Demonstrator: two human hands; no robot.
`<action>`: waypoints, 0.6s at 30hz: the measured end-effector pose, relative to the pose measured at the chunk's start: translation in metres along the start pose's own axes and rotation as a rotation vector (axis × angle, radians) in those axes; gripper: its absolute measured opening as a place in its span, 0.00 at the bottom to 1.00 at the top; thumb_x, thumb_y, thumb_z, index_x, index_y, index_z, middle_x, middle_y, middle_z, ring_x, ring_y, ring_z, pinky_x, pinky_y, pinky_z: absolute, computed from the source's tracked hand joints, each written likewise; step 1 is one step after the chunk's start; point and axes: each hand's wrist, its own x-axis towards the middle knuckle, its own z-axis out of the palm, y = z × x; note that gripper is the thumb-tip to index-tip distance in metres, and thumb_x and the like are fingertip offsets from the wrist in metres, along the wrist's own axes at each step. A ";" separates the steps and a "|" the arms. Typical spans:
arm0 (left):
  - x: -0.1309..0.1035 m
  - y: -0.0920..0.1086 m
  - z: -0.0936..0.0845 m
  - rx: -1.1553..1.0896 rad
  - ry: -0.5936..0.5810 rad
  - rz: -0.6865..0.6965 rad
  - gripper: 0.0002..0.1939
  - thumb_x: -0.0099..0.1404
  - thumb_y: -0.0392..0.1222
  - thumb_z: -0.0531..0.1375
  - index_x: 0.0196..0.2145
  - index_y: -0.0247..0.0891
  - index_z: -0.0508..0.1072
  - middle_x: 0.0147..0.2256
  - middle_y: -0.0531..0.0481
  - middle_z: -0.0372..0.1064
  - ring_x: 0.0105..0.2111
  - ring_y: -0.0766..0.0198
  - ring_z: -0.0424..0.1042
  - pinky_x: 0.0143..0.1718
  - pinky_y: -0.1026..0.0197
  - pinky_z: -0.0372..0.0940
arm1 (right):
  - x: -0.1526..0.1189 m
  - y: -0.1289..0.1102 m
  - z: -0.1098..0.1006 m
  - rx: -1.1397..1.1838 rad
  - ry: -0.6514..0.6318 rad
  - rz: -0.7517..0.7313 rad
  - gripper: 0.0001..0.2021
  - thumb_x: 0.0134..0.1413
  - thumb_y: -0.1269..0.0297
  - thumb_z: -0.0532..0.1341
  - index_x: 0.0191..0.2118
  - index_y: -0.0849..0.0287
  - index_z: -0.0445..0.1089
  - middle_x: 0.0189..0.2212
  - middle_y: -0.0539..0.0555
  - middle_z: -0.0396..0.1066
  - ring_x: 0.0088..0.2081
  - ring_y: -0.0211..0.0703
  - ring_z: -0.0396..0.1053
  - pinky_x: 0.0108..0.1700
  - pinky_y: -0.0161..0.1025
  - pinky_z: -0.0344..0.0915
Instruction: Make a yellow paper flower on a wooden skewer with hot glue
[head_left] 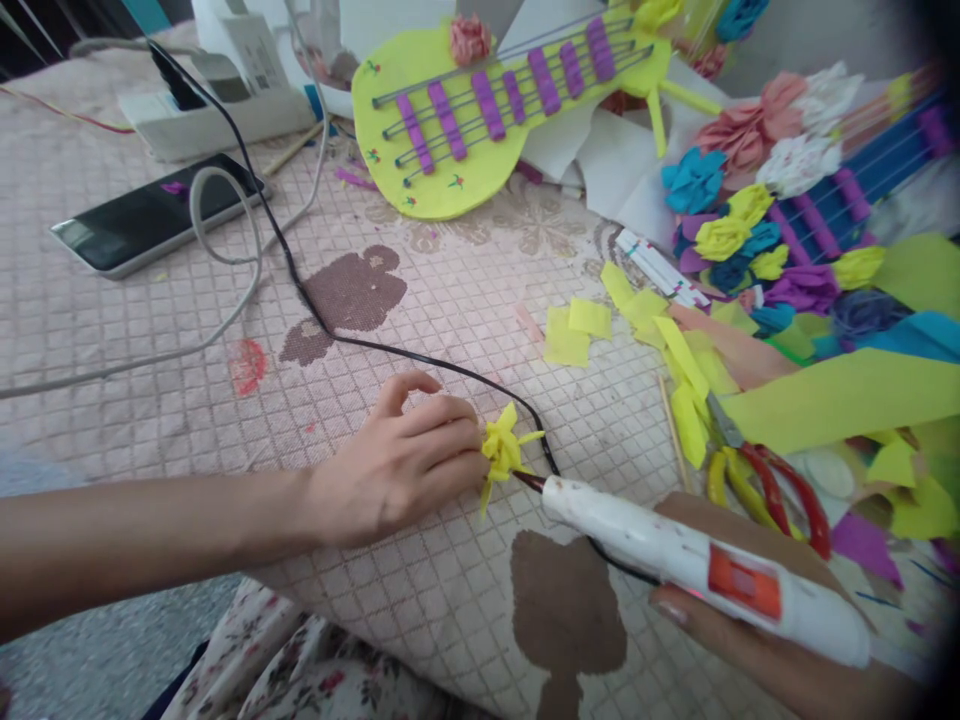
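Note:
My left hand (409, 460) comes in from the left, its fingers closed around a small yellow paper flower (501, 445) with narrow pointed petals. From the lower right, my right hand (750, 610) grips a white hot glue gun (637, 530) with an orange-red switch; the gun covers part of the fingers. Its dark brown nozzle points left and meets the flower's right side, though actual contact is hard to tell. A black cord (435, 362) crosses the cloth and passes behind the gun.
A yellow paper guitar (442, 120) with purple strips lies at the back. Scissors (765, 485), yellow paper squares (570, 330) and crepe paper flowers (750, 220) crowd the right. At the left are a phone (150, 215) and a white power strip (172, 120) with cables.

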 end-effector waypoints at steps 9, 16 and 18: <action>0.005 0.001 0.004 -0.140 -0.023 -0.129 0.09 0.69 0.40 0.53 0.33 0.37 0.70 0.34 0.52 0.70 0.40 0.62 0.64 0.46 0.53 0.52 | -0.001 0.040 -0.007 -0.068 0.163 0.289 0.13 0.46 0.48 0.60 0.33 0.50 0.73 0.28 0.52 0.75 0.32 0.52 0.73 0.27 0.43 0.69; 0.009 0.003 0.003 -0.169 0.013 -0.162 0.08 0.66 0.38 0.55 0.30 0.36 0.69 0.31 0.52 0.68 0.37 0.63 0.63 0.43 0.57 0.52 | 0.082 0.035 -0.011 0.093 0.417 0.296 0.17 0.50 0.48 0.58 0.25 0.59 0.68 0.19 0.51 0.68 0.24 0.42 0.66 0.29 0.38 0.63; 0.010 0.004 0.002 -0.156 0.029 -0.157 0.07 0.66 0.38 0.55 0.30 0.37 0.69 0.31 0.52 0.67 0.37 0.64 0.63 0.43 0.57 0.52 | 0.110 0.044 -0.012 0.092 0.490 0.196 0.17 0.51 0.50 0.57 0.34 0.60 0.70 0.26 0.52 0.72 0.30 0.45 0.68 0.34 0.39 0.64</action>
